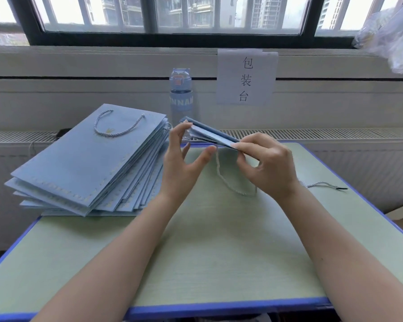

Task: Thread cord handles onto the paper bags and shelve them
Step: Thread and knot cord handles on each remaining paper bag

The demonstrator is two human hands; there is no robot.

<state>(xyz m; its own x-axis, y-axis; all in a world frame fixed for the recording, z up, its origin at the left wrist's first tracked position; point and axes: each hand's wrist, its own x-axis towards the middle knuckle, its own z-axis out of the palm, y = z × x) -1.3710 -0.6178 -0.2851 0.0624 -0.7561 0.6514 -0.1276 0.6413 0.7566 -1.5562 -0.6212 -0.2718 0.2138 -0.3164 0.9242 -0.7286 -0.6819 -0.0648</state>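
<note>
Step in hand, as I read it: threading a cord handle through the mouth of one bag.

The flat light-blue paper bag [209, 133] is held edge-on above the green table top with the blue rim [219, 252], clear of it. The right hand [270, 166] pinches the near end of the bag's mouth between thumb and fingers. The left hand [182, 168] is spread: fingertips touch the far end of the bag, thumb apart below it, gripping nothing.

A pale twisted cord [228, 184] drops from the bag near the right hand, loops down to the table and runs off behind the right wrist to its black tip [342, 188], which lies on the table. Whether the other end is already through a hole, I can't tell — the hands hide it.

To do it well, my take:
- Keep the right pinch close to the hole so the paper doesn't buckle.
- Let the left fingers pry the mouth open only enough to reach in.
- Feed by the stiff black tip, not the soft middle.
- Pull slack through evenly, so the loop matches the handle on the top bag of the fanned stack of light-blue paper bags [84, 163] at the left.

Risk: a sideways tug could tear the hole.

The clear blue water bottle [180, 98] stands just behind the bag — don't swing into it. No shelf in view.
</note>
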